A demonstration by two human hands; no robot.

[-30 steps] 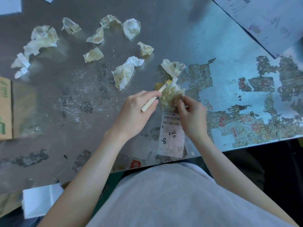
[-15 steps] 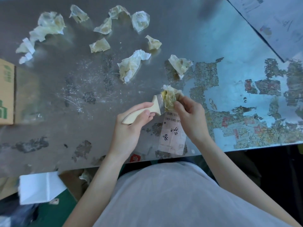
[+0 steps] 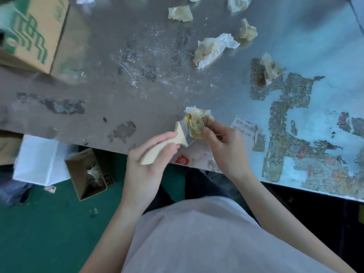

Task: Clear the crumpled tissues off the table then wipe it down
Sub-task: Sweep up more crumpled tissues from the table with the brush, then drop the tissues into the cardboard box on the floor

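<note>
My left hand (image 3: 146, 164) grips the pale wooden handle of a paintbrush (image 3: 167, 143) over the table's near edge. My right hand (image 3: 224, 146) pinches a yellow-stained crumpled tissue (image 3: 198, 123) wrapped around the brush's bristles. Several more crumpled tissues lie on the metal table (image 3: 137, 56): a large one (image 3: 212, 50), one at the right (image 3: 270, 69), others at the back (image 3: 180, 13), (image 3: 248, 30).
A cardboard box with green print (image 3: 33, 30) stands at the table's left. An open brown box (image 3: 88, 172) holding a tissue sits on the green floor below, beside a white box (image 3: 37, 160). Sticker residue (image 3: 295, 134) and a label (image 3: 244, 127) cover the table's right.
The view has swung left and down, showing the floor boxes. Both hands with brush and tissue have come closer to the table's near edge, left of the label.
</note>
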